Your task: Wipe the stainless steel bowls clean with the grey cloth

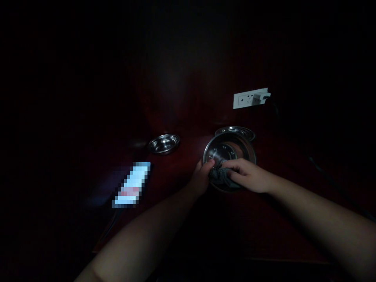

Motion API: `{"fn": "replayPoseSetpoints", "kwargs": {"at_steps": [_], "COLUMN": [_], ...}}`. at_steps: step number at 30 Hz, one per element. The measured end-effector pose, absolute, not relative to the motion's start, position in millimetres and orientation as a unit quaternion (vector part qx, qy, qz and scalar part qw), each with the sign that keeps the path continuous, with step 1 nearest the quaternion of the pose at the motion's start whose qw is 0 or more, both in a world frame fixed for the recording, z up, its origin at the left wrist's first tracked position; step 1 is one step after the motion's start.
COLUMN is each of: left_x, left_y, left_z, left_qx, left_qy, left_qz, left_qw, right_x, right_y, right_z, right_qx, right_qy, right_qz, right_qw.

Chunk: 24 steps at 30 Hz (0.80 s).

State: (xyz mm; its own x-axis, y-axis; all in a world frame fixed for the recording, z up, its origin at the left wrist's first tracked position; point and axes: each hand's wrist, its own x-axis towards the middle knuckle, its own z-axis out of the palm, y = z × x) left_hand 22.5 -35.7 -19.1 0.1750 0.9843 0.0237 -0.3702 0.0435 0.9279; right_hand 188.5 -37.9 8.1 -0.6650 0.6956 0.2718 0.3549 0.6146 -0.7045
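A shiny metal bowl [245, 149] is tilted so that its inside faces me. My left hand [202, 177] grips its left rim, the thumb over the edge and the other fingers hidden behind the wall. Inside the lower part of the bowl, my right hand [245, 174] pinches a dark grey-green cloth [221, 177] and presses it against the metal. Behind the bowl, partly covered by it, lies another round metal dish or lid [235, 130]. To the left, a smaller metal bowl [164, 144] sits upright on the dark red table [176, 176].
A lit, pixelated phone-like screen [132, 186] lies on the table at the left. At the back right, a white wall socket [242, 100] holds a plugged-in white adapter [260, 96]. A thin dark cable [323, 172] runs along the right. Most surroundings are too dark to make out.
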Motion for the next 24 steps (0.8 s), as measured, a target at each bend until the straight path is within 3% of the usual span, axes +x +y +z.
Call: {"fn": "replayPoseSetpoints", "kwargs": {"at_steps": [9, 16, 24], "left_x": [21, 21, 24], "left_y": [-36, -27, -27], "left_z": [-17, -26, -26], "left_qx": [0.432, 0.393, 0.417], "left_qy": [0.342, 0.348, 0.284], "left_qz": [0.547, 0.564, 0.561], "left_qw": [0.630, 0.638, 0.656], "right_x": [188, 185, 186], "right_y": [-39, -42, -37], "right_z": [5, 7, 1], "right_qx": [-0.307, -0.258, -0.304], "right_qy": [-0.865, -0.866, -0.859], "right_qz": [0.279, 0.252, 0.186], "right_qw": [0.283, 0.347, 0.369]}}
